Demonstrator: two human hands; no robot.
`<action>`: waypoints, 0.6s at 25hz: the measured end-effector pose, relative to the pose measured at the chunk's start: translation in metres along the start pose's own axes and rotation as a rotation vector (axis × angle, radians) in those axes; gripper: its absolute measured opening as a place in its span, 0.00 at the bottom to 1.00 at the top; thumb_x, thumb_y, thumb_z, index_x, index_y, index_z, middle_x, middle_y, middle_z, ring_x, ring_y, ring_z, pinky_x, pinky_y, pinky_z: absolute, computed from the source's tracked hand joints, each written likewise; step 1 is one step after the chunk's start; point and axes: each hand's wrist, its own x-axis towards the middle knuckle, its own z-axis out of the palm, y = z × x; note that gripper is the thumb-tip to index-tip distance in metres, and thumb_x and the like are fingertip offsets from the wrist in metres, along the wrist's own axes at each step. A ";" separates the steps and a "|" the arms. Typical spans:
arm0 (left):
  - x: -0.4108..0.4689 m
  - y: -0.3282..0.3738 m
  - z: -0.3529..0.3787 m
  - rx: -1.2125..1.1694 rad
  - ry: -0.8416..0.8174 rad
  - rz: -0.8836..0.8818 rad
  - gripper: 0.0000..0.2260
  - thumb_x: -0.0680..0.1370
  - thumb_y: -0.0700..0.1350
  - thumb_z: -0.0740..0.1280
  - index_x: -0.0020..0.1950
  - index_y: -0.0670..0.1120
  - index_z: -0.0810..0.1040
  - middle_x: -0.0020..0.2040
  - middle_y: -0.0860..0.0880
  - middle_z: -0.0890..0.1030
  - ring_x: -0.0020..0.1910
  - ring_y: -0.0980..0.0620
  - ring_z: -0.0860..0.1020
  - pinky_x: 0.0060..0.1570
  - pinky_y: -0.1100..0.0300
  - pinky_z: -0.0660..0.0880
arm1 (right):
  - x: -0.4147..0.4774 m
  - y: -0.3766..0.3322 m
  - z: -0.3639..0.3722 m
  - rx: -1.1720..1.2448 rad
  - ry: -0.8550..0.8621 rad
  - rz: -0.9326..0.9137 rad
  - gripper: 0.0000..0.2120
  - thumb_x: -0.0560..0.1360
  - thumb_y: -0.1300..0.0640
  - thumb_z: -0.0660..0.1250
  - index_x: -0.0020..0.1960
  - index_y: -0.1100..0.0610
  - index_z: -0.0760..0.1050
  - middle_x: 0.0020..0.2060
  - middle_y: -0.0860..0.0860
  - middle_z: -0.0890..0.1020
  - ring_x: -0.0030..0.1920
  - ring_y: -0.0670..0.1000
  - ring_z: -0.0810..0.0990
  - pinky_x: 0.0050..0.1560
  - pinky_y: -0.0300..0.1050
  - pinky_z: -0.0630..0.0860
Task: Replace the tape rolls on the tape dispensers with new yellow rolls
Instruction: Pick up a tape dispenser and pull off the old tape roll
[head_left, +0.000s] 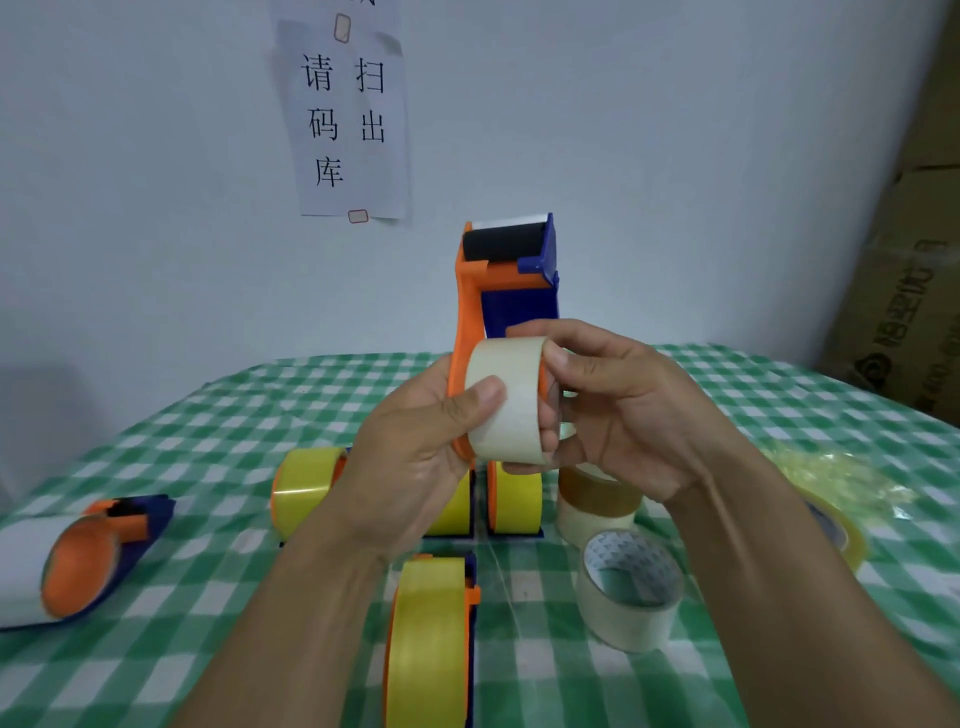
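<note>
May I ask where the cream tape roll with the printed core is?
Head view: the cream tape roll lies right of centre on the green checked tablecloth, beside the stacked rolls.

The left forearm (291, 597) and right forearm (810, 587) stretch in from the near edge of the green-and-white checked tabletop (182, 457) and meet above its middle. The left hand (415, 447) curls round the orange-and-blue plastic tape dispenser (509, 275) from the left, thumb flat on the pale cream tape roll (506, 415) — the right hand (628, 415) grips that roll's right side, thumb on its upper rim, fingers curled beneath.
</note>
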 end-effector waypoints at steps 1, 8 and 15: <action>0.001 0.002 -0.001 0.000 -0.008 0.004 0.18 0.80 0.42 0.60 0.66 0.32 0.71 0.46 0.40 0.82 0.44 0.42 0.80 0.46 0.49 0.79 | 0.000 -0.002 0.001 -0.003 0.006 -0.011 0.19 0.72 0.56 0.69 0.62 0.60 0.79 0.32 0.54 0.80 0.31 0.54 0.81 0.43 0.64 0.81; 0.001 0.011 -0.001 -0.017 -0.008 0.024 0.19 0.79 0.42 0.62 0.67 0.33 0.72 0.48 0.39 0.82 0.47 0.42 0.80 0.50 0.50 0.79 | 0.006 0.004 0.003 -0.013 0.086 -0.059 0.20 0.68 0.50 0.73 0.58 0.56 0.83 0.53 0.59 0.84 0.46 0.61 0.86 0.37 0.60 0.82; -0.001 0.010 0.011 0.205 0.218 0.002 0.17 0.79 0.54 0.65 0.63 0.47 0.80 0.58 0.45 0.84 0.57 0.45 0.82 0.57 0.47 0.79 | 0.001 0.002 0.006 -0.249 0.090 -0.001 0.30 0.68 0.41 0.75 0.63 0.58 0.77 0.56 0.61 0.83 0.52 0.60 0.86 0.45 0.57 0.83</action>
